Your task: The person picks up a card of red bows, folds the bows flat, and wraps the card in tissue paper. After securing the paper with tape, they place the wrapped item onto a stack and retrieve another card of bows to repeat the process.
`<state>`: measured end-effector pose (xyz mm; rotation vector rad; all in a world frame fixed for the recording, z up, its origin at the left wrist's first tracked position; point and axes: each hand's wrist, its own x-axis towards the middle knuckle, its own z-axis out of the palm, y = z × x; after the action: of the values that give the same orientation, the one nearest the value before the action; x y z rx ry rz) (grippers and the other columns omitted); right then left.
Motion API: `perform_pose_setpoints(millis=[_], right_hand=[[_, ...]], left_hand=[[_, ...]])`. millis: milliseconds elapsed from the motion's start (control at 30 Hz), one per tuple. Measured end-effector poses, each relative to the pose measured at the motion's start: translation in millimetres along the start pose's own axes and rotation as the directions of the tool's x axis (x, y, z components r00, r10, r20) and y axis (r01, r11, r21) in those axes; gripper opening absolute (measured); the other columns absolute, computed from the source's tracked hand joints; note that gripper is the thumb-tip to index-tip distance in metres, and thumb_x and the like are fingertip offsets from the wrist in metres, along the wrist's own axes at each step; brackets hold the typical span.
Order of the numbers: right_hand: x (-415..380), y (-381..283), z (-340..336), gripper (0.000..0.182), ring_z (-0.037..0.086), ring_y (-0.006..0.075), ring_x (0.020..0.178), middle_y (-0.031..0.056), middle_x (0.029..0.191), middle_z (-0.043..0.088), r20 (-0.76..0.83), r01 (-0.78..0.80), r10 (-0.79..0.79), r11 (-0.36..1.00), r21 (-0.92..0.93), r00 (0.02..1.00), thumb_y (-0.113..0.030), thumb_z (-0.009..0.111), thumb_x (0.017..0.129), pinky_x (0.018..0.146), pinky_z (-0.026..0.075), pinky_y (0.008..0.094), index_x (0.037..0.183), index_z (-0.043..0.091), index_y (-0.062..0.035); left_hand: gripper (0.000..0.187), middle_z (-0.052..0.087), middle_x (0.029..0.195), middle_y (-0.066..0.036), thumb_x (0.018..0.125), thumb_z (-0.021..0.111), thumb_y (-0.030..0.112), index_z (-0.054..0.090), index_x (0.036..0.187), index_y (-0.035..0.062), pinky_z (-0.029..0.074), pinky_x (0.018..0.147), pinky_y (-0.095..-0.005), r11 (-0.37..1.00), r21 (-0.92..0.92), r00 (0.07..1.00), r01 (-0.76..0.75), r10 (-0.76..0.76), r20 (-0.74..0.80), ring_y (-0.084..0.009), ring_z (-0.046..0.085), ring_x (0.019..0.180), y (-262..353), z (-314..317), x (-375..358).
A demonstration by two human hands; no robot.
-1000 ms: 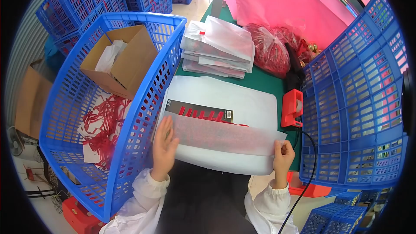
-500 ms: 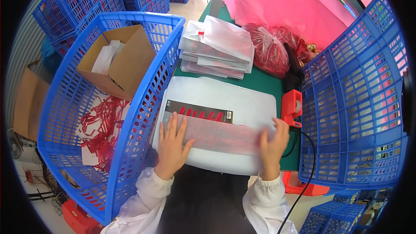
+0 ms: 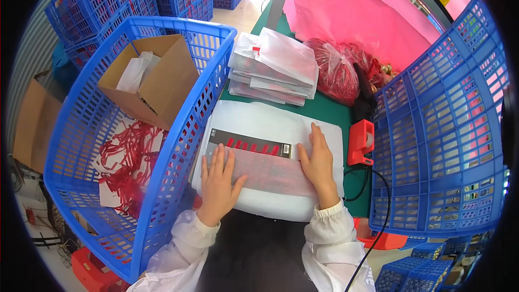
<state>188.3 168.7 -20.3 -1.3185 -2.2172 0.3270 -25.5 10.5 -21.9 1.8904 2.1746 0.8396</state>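
Observation:
A black card (image 3: 250, 140) with a row of red ribbon pieces and a barcode label lies on a white sheet stack (image 3: 259, 115). Thin translucent white paper (image 3: 273, 174) covers the card's lower part, with red showing through. My left hand (image 3: 218, 184) lies open, fingers spread, over the paper's left end. On the right end rests my right hand (image 3: 319, 167), also open, its fingers stretched away from me and its thumb apart. Neither palm's underside can be seen.
At left, a blue basket (image 3: 162, 146) holds a cardboard box (image 3: 170, 84) and tangled red ribbons (image 3: 127, 154). Folded white packets (image 3: 281, 48) are piled behind, beside a bag of red material (image 3: 335, 73). A red tape dispenser (image 3: 358, 154) and another blue basket (image 3: 427, 157) stand at right.
My right hand has moved left and forward, from the paper's right end edge to flat against it. The paper's loose right end now looks folded in. My left hand stays nearly in place.

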Motion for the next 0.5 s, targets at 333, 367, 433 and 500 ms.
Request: perform_pose_setpoints(millis=[333,367,433,500], right_hand=[[56.0,-7.8,-11.6,0.048,0.061,0.0220,0.074,0.0142,0.096,0.067,0.371,-0.230,0.091,0.908,0.349,0.924,-0.025,0.076,0.075,0.071,0.048,0.0332,0.115,0.063,-0.0020],[61.4,-5.1,-10.3,0.046,0.061,0.0211,0.074,0.0129,0.092,0.067,0.440,-0.188,0.029,0.928,0.322,0.897,-0.025,0.076,0.074,0.071,0.047,0.0328,0.112,0.065,-0.0024],[63.2,-14.9,-18.5,0.033,0.061,0.0235,0.086,0.0095,0.088,0.066,0.403,-0.079,-0.051,0.951,0.300,0.914,-0.020,0.077,0.071,0.078,0.046,0.0349,0.098,0.067,-0.0033],[55.5,-17.9,-23.8,0.027,0.061,0.0247,0.092,0.0082,0.086,0.065,0.265,0.154,-0.255,0.925,0.348,0.930,-0.016,0.077,0.068,0.083,0.044,0.0357,0.089,0.066,-0.0038]], left_hand=[[0.060,0.035,0.145,-0.027,0.088,0.061,0.027,0.043,0.136,-0.0046,0.016,0.113,-0.0560,1.000,-0.011,0.999,-0.010,0.009,-0.048,-0.0396,0.033,0.136,-1.3,1.3,0.2],[0.057,0.038,0.144,-0.026,0.089,0.060,0.025,0.045,0.135,-0.0046,0.016,0.113,-0.0560,1.000,-0.027,0.999,-0.006,0.004,-0.048,-0.0391,0.034,0.136,-1.6,-0.4,1.5],[0.049,0.043,0.140,-0.025,0.089,0.058,0.021,0.049,0.131,-0.0045,0.017,0.113,-0.0561,1.000,-0.025,0.999,-0.004,0.003,-0.054,-0.0383,0.036,0.135,-3.4,-2.6,4.4],[0.042,0.049,0.135,-0.024,0.089,0.056,0.015,0.053,0.127,-0.0044,0.018,0.112,-0.0561,1.000,0.011,0.998,-0.010,0.011,-0.061,-0.0376,0.038,0.134,-6.3,-3.7,6.7]])
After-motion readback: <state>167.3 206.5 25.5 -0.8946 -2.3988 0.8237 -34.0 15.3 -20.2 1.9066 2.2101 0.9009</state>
